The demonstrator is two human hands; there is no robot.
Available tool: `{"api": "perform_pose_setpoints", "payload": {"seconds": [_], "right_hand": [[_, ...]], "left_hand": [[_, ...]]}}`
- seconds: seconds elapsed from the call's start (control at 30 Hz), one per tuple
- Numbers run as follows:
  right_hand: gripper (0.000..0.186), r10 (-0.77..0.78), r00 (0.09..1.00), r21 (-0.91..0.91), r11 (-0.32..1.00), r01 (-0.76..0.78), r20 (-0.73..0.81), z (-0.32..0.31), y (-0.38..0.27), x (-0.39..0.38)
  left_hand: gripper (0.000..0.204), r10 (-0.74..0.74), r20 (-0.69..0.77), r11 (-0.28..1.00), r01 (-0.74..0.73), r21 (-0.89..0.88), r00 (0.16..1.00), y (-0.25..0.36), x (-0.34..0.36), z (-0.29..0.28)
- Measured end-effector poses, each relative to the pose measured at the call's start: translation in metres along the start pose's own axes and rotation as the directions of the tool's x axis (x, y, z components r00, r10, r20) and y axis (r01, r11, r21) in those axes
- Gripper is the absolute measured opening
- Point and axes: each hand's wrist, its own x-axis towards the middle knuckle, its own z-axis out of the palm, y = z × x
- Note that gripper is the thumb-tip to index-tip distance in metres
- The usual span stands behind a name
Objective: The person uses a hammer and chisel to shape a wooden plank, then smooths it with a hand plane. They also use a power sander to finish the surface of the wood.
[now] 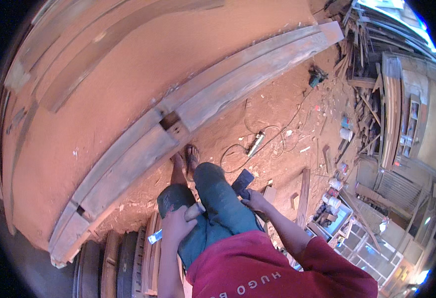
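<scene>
My left hand [176, 226] is closed on a chisel, its pale handle [194, 211] above the fist and its bright blade [155, 237] below, over my left thigh. My right hand [254, 201] grips a dark mallet-like tool [243, 180] beside my right knee. Ahead of me, a long timber beam [228, 84] lies along a dusty, reddish surface [94, 144]. It has a square notch [169, 120] near its middle and a smaller one [81, 211] toward the near left end.
A green power tool [317, 78], a cord and a power strip [255, 144] lie on the dirt floor. Planks stand at lower left [111, 253] and lean at right [391, 109]. Several buckets [331, 201], scrap timber and frames [352, 233] crowd the right side.
</scene>
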Motion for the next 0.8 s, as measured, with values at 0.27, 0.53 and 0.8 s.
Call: {"api": "perform_pose_setpoints", "payload": {"seconds": [0.27,0.53,0.8], "right_hand": [[0.048,0.168,0.969,0.098,0.984,-0.152,-0.184,-0.029,-0.014,0.004],[0.047,0.182,0.956,0.34,0.935,-0.097,-0.229,-0.12,0.066,0.014],[0.032,-0.032,0.977,0.167,0.984,0.068,-0.211,-0.301,-0.004,0.025]], "left_hand": [[0.039,0.225,-0.014,0.974,-0.225,-0.008,0.974,0.059,0.041,-0.018],[0.045,0.758,-0.387,0.604,-0.789,0.111,0.525,0.236,0.083,-0.058],[0.036,0.608,-0.766,0.544,-0.812,0.21,0.209,0.318,0.17,-0.088]]}}
